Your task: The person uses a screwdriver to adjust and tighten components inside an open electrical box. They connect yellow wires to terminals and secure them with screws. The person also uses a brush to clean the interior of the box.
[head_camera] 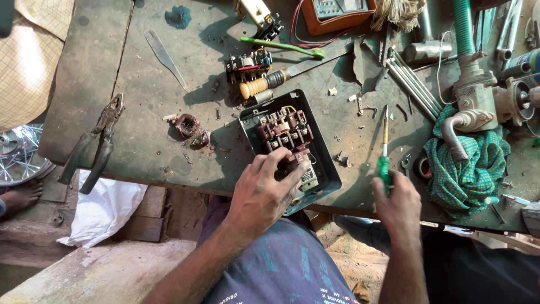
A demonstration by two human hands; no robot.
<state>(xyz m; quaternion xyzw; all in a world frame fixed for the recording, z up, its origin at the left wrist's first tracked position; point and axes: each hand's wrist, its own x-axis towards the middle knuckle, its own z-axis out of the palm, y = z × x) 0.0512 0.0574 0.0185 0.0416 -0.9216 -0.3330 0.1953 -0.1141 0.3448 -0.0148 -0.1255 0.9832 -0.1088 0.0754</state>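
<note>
Switch box [325, 163], black, on workbench [140, 112]; left hand [264, 191] spread over its lower terminals, fingertips touching. Right hand [398, 204] fisted around green-handled screwdriver [384, 152], blade up, beside box.

A single head-worn camera looked steeply down from above the person's lap, facing the desk [140, 67] ahead. It sat near: forearms entered from six o'clock, the desk filled the frame toward twelve o'clock, and floor showed at seven o'clock. No second view shared the scene.
</note>
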